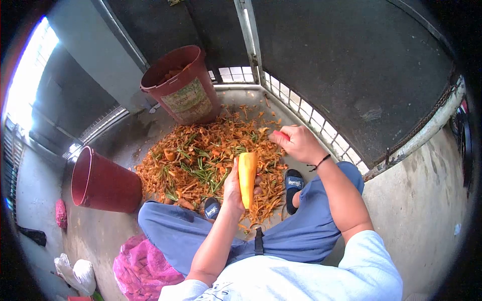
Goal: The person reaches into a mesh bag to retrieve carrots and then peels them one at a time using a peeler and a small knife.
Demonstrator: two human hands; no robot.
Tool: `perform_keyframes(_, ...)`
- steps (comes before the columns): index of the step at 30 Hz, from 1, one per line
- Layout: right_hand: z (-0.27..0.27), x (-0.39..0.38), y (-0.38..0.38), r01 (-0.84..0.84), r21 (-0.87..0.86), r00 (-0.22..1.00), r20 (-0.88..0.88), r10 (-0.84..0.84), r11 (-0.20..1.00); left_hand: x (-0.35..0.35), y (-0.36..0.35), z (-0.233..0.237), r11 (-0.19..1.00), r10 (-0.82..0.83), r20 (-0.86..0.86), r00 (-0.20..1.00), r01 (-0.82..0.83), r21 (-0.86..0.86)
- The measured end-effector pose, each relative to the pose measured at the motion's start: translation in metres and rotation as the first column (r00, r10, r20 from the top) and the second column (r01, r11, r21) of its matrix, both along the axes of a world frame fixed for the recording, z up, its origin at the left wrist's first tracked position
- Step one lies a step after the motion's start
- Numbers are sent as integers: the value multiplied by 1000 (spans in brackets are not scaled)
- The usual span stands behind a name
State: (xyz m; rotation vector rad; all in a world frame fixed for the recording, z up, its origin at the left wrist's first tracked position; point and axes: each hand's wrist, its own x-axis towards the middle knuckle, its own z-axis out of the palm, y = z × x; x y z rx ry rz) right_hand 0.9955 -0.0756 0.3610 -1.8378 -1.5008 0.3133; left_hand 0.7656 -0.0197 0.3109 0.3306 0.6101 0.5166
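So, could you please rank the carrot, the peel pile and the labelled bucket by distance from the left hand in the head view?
1. Carrot, held in the left hand.
2. Peel pile, on the floor just ahead.
3. Labelled bucket, beyond the pile, farthest.

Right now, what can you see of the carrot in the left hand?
The carrot is smooth, pale orange, seemingly peeled on its visible side. Blunt at the top, tapering downward, it stands roughly upright. The left hand grips its lower half from the side. It hangs over the pile of peelings, apart from the right hand holding a red-handled tool.
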Motion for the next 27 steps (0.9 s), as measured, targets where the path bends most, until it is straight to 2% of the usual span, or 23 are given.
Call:
perform_keyframes(1,2,-6,-1,-45,32,993,-108,48,998,0,1,0,1000,7,0,1000,-7,-3)
perform_keyframes(2,2,-15,-4,-51,28,992,-111,54,998,0,3,-1,999,33,-36,999,-33,2)
perform_keyframes(4,3,-31,-11,-349,116,931,-75,358,930,-2,6,-8,999,53,-79,995,-53,4)
perform_keyframes(5,8,-34,-11,-416,-70,905,63,420,907,-4,9,-15,999,47,-43,998,-46,23)
perform_keyframes(8,-4,-43,-6,-432,-173,878,140,457,885,-6,10,-21,999,36,-13,999,-36,35)
perform_keyframes(12,-4,-42,1,-392,-160,900,139,414,906,-7,12,-23,1000,0,7,1000,0,1)
perform_keyframes(13,-6,-41,3,-354,-69,921,147,360,933,-7,11,-23,999,5,-38,999,-3,42)
perform_keyframes(14,-7,-38,4,-351,-73,922,147,358,934,-7,10,-24,997,10,-83,996,-3,84)
perform_keyframes(16,-8,-28,8,-228,-11,956,190,225,974,-7,10,-26,996,-27,-65,998,32,83)
perform_keyframes(18,-8,-20,10,-155,-25,966,207,157,988,-8,8,-25,968,0,-237,972,59,243)
perform_keyframes(20,-3,-17,9,-2,-86,995,99,11,996,-9,8,-20,968,-12,-184,983,58,245)
perform_keyframes(22,-2,-20,8,-38,-58,998,56,41,998,-7,5,-8,992,38,-195,980,-14,124)
perform_keyframes(24,0,-31,3,-307,-65,952,-11,307,949,-10,11,-14,995,58,-126,990,-48,84)
perform_keyframes(25,0,-36,2,-374,-143,924,24,381,916,-12,12,-17,997,70,-61,996,-68,39)
perform_keyframes(27,-4,-47,0,-409,-180,902,67,426,895,-14,12,-19,997,61,-61,996,-58,44)
